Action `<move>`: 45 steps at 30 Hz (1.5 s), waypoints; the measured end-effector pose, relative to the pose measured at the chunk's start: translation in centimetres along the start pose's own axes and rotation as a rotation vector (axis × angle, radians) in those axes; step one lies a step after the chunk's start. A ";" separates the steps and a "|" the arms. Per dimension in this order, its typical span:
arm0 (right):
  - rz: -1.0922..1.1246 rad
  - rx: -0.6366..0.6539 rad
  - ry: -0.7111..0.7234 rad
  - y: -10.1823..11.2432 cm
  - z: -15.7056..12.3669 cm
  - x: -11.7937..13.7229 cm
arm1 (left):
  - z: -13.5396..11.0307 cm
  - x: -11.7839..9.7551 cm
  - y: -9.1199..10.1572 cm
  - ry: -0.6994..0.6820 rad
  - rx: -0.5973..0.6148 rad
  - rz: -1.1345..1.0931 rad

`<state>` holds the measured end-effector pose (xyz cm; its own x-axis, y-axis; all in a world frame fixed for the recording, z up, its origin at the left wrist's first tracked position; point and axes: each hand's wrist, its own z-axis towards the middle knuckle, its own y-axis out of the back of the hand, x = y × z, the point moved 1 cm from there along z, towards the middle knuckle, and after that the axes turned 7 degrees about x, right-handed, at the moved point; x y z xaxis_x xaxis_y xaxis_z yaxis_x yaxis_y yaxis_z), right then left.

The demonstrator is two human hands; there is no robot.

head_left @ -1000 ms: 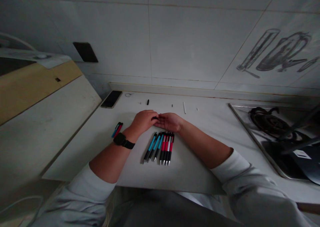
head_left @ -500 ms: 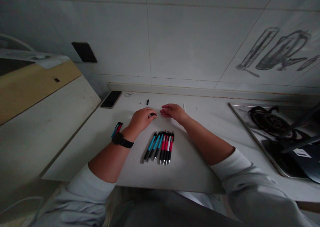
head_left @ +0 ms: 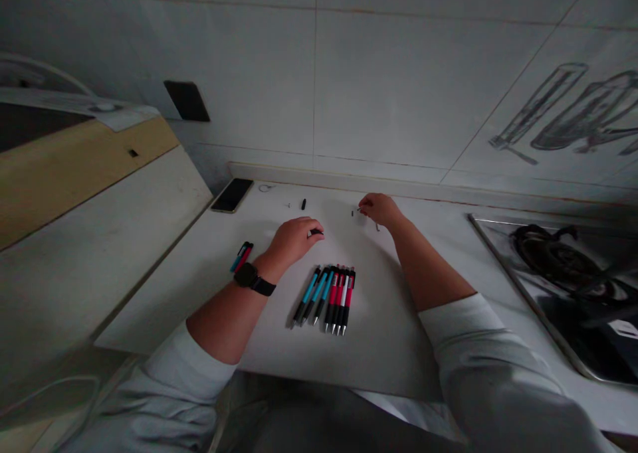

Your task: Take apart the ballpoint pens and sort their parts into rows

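Observation:
My left hand [head_left: 294, 238] rests on the white counter [head_left: 209, 267], fingers closed around a small dark pen part [head_left: 316, 232] that pokes out at the fingertips. My right hand [head_left: 379, 209] is stretched to the back of the counter, fingertips pinched at tiny loose pen parts [head_left: 357, 211] there; what it grips is too small to tell. A row of several blue and red pens [head_left: 329, 296] lies side by side in front of my hands. Two more pens [head_left: 242, 256], one blue and one red, lie to the left of my left wrist.
A phone [head_left: 232, 194] lies at the back left corner. A small black cap [head_left: 303, 204] and tiny bits sit near the wall. A gas stove [head_left: 558, 267] fills the right side. A wooden board [head_left: 74, 167] slopes on the left.
My hands were together above the pen row; the right hand has moved away to the back of the counter. The left hand stayed, still holding the dark part. The camera shifted slightly.

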<state>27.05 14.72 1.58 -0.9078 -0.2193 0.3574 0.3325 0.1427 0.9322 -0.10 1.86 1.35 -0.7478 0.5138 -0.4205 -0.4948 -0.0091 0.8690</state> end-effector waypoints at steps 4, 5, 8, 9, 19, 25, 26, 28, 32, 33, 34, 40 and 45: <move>-0.150 0.049 0.056 -0.3 1.3 -0.1 | 0.0 0.0 0.0 0.013 0.002 0.002; -0.176 0.066 0.068 -0.5 1.5 -0.1 | 0.0 0.0 0.0 0.018 0.005 0.004; -0.217 0.096 0.073 -0.7 1.8 -0.2 | 0.0 0.0 -0.1 0.024 0.008 0.007; -0.221 0.091 0.066 -0.8 1.9 -0.3 | 0.0 0.0 -0.1 0.024 0.008 0.006; -0.247 0.108 0.072 -0.9 1.4 0.3 | 0.0 0.0 -0.1 0.033 0.018 0.001; -0.251 0.117 0.079 -0.7 0.9 0.9 | 0.0 0.1 -0.1 0.032 0.014 0.002; -0.249 0.120 0.079 -0.7 0.8 1.0 | 0.0 0.2 -0.2 0.033 0.013 0.005; -0.244 0.120 0.083 -0.7 0.6 1.1 | 0.0 0.3 -0.2 0.036 0.014 0.015; -0.210 0.098 0.075 -0.7 0.2 1.5 | 0.0 0.4 -0.4 0.042 0.024 0.029; -0.201 0.093 0.068 -0.8 0.1 1.6 | 0.0 0.5 -0.4 0.042 0.024 0.029; -0.197 0.091 0.063 -0.8 0.1 1.7 | 0.0 0.5 -0.4 0.041 0.022 0.028; -0.167 0.074 0.057 -0.5 -0.1 1.7 | 0.1 0.7 -0.4 0.049 -0.004 0.001; 0.022 0.011 0.166 -0.1 -0.9 3.4 | 0.1 0.7 -0.2 0.042 -0.046 -0.098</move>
<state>24.19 13.10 2.75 -0.8456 -0.3721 0.3828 0.3482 0.1591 0.9238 -0.51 2.29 0.91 -0.7122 0.4779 -0.5142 -0.5854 -0.0001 0.8108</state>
